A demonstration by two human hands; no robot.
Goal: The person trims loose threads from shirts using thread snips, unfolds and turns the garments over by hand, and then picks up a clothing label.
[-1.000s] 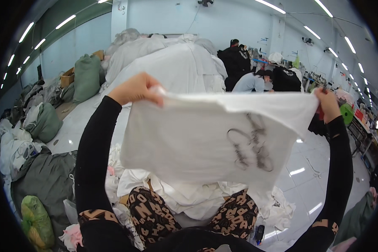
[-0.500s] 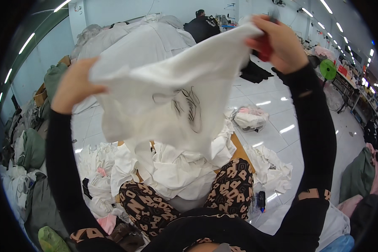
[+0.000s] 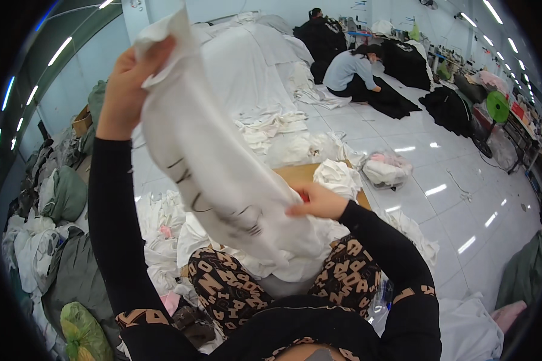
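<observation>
A white garment [image 3: 208, 141] with a thin black line print hangs stretched at a slant in front of me; its exact cut cannot be made out. High at the left, my left hand [image 3: 129, 84] is closed on its upper end. My right hand [image 3: 326, 201], lower and to the right, pinches the lower edge. A bit of something red shows in the right hand, mostly hidden by fingers. Below the cloth, more white garments [image 3: 337, 177] lie heaped over a brown board [image 3: 298, 174] by my knees.
Piles of white cloth [image 3: 162, 225] and grey-green bundles [image 3: 69, 192] line the left. A clear bag [image 3: 386, 168] of white and pink cloth lies on the tiled floor. Further back, a person [image 3: 355, 69] sits by black cloth. A green fan [image 3: 497, 107] stands at the right.
The garment has turned from stretched crosswise to a steep slant. My left hand rose while my right hand came down and inward. The view shifted, bringing a seated person into sight.
</observation>
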